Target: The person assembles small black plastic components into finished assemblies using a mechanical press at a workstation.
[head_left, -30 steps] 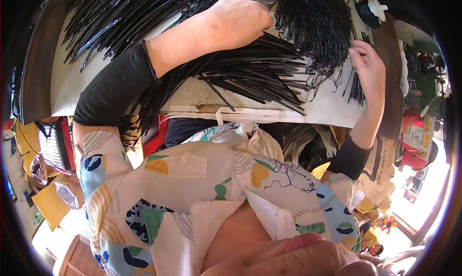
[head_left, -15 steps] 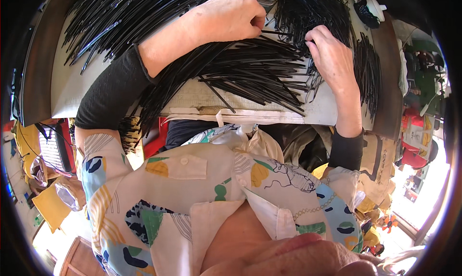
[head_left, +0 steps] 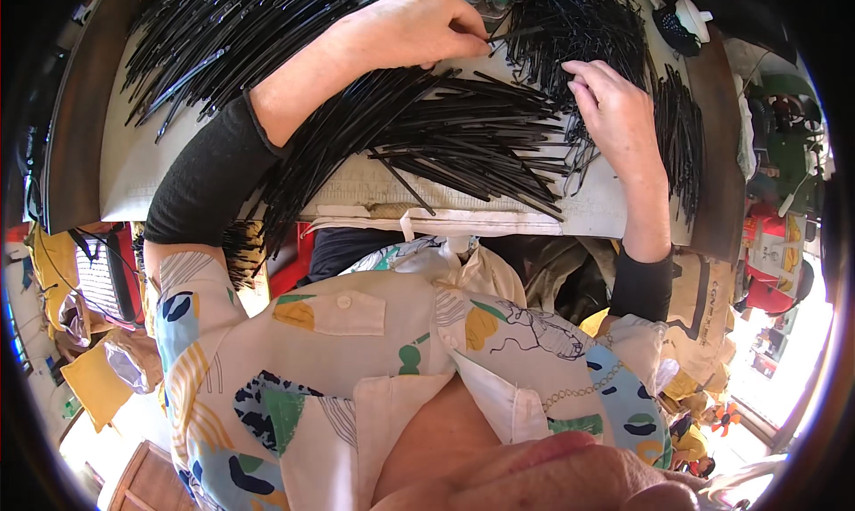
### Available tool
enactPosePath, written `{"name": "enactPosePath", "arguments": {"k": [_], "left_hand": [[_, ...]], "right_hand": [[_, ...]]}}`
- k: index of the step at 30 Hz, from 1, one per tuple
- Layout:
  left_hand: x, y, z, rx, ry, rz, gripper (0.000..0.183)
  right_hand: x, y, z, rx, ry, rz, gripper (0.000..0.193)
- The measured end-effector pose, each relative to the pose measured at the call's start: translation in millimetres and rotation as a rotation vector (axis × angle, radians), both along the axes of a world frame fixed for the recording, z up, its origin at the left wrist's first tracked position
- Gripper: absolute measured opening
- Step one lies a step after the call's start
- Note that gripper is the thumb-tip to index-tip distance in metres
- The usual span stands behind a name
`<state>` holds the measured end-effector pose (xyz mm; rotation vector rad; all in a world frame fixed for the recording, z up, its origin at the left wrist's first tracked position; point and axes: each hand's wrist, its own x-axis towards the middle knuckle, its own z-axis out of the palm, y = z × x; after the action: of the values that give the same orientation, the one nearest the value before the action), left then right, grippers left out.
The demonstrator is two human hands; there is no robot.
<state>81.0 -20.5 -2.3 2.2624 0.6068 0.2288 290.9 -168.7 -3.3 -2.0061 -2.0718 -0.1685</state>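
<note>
My patterned shirt point(head_left: 401, 351) takes up much of my lower view, and past it lies the pale tabletop point(head_left: 142, 181), bordered in brown to the left and right. The big pile point(head_left: 236, 43) of black strips covers its far left, the lengths slanting more or less side by side. Nearer me, the middle pile point(head_left: 481, 141) fans toward the right, one length angling out of it toward the near edge. Beyond that, right of centre, sits a tangle point(head_left: 597, 25) of thinner black pieces. A black left sleeve point(head_left: 209, 181) and a shorter-looking right sleeve point(head_left: 639, 284) cover part of my forearms. My left hand point(head_left: 423, 28) reaches over the far side of the middle pile, thumb and forefinger pressed together at the tips. A narrow bundle point(head_left: 681, 146) lies along the right side, just beside my right hand point(head_left: 614, 106), which hovers by the tangle's near part, its thumb and forefinger slightly apart. Whether they touch a piece, I cannot tell. Pale tape point(head_left: 499, 219) runs along the near edge. Smallest is the single strip point(head_left: 517, 37) pinched in my left fingers, pointing right, toward the tangle.
</note>
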Motion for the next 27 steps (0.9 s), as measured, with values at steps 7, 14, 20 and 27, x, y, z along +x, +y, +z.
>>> {"name": "enactPosePath", "arguments": {"k": [7, 14, 20, 27], "left_hand": [[-10, 16, -15, 0.046, -0.097, -0.026, 0.027], [-16, 16, -12, 0.035, -0.072, 0.039, 0.028], [-19, 18, -9, -0.229, -0.141, 0.023, 0.027], [-18, 20, -16, -0.406, -0.207, 0.000, 0.027]], "right_hand": [[-11, 2, 12, -0.251, 0.751, -0.088, 0.028], [-12, 6, 24, -0.345, 0.683, -0.095, 0.027], [-19, 24, 18, -0.268, 1.204, 0.003, 0.019], [-52, 58, -16, 0.119, 1.640, 0.054, 0.012]]}}
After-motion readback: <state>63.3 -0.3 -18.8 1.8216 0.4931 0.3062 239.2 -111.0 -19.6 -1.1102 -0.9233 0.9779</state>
